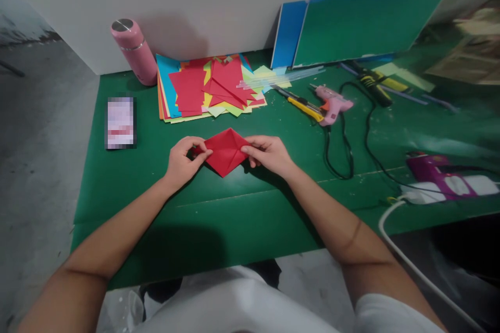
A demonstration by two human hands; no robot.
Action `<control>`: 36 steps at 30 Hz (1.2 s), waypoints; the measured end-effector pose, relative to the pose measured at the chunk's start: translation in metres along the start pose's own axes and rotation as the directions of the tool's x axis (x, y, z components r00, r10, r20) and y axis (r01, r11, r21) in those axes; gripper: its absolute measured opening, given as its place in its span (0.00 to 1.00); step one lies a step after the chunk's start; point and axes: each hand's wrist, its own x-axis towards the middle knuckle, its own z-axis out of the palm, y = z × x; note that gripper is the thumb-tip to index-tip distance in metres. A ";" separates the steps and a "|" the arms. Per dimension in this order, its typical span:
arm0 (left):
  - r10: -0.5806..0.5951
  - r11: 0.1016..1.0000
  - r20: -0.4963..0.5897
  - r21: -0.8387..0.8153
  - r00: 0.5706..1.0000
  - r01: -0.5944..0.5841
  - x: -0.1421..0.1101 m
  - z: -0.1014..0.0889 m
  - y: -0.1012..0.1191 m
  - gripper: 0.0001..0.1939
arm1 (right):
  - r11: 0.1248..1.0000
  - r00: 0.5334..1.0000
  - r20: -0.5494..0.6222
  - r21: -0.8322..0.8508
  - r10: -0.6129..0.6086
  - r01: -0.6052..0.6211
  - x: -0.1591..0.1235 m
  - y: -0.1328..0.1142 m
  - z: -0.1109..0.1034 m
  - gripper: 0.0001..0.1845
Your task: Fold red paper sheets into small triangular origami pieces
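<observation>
Between my two hands is a folded sheet of red paper, diamond-shaped, with crease lines running across its face. My left hand pinches its left corner between thumb and fingers. At the right corner, my right hand grips it with the thumb on top and the fingers behind. The paper is held just over the green table; whether it touches the surface I cannot tell. Behind it lies a stack of coloured paper, with loose red pieces on top.
A pink flask and a blurred-out flat object are at the left. Clear glue sticks, a yellow cutter and a pink glue gun lie to the right. A purple glue gun rests near a white power strip.
</observation>
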 end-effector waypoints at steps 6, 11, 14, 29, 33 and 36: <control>0.211 0.975 -0.087 0.090 0.974 -0.203 -0.003 -0.004 0.000 0.05 | 0.878 0.916 -0.006 -0.287 -0.400 0.382 -0.004 -0.005 -0.002 0.12; 0.392 0.883 0.144 0.218 0.909 -0.415 0.000 -0.009 -0.001 0.10 | 0.672 0.827 0.161 -0.509 -0.539 0.538 -0.002 -0.003 -0.010 0.17; 0.303 0.890 0.370 0.221 0.878 -0.400 0.003 -0.007 -0.005 0.13 | 0.628 0.815 0.263 -0.531 -0.516 0.569 0.000 0.004 -0.014 0.19; -0.009 0.849 0.571 0.437 0.821 -0.295 0.001 0.005 0.004 0.20 | 0.531 0.911 0.311 -0.741 -0.272 0.412 0.007 0.003 0.002 0.11; -0.074 0.818 0.592 0.496 0.802 -0.291 0.004 0.009 0.012 0.21 | 0.474 0.935 0.300 -0.806 -0.191 0.355 0.004 0.000 0.011 0.14; -0.071 0.807 0.597 0.505 0.799 -0.307 0.003 0.009 0.014 0.22 | 0.453 0.923 0.323 -0.805 -0.207 0.383 0.006 -0.002 0.009 0.12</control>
